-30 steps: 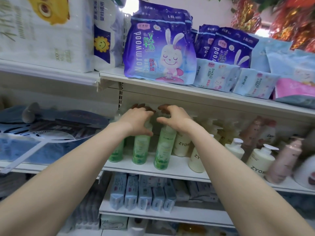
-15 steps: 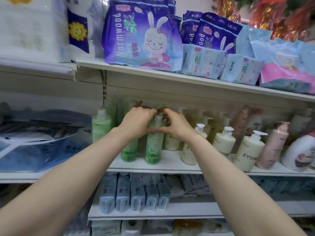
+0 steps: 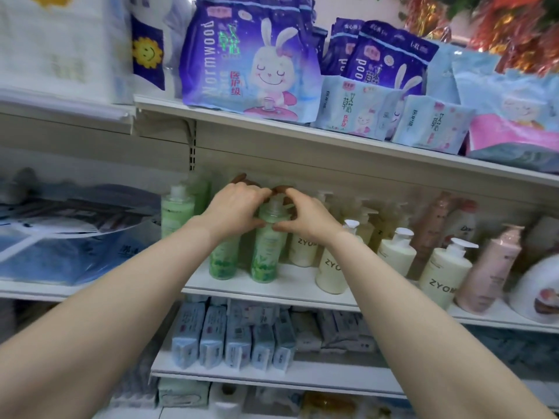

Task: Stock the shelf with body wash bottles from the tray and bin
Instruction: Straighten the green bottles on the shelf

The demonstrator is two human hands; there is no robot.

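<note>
Both hands are closing on the neck of one green body wash bottle [image 3: 267, 252], left hand [image 3: 233, 211] at nine o'clock, right hand [image 3: 305, 217] at three, fingers curled around its pump, probably squaring it on the shelf [image 3: 302, 293] among its green neighbours.

We see soft, even indoor light, brightest at the top of the view; the underside of the upper shelf [image 3: 332, 152] throws a dim shadow over the bottle tops; the left edge smears with motion blur; the lowest packs lie hazy; the wide lens bows the shelf lines toward the corners; nothing glares harshly.
</note>
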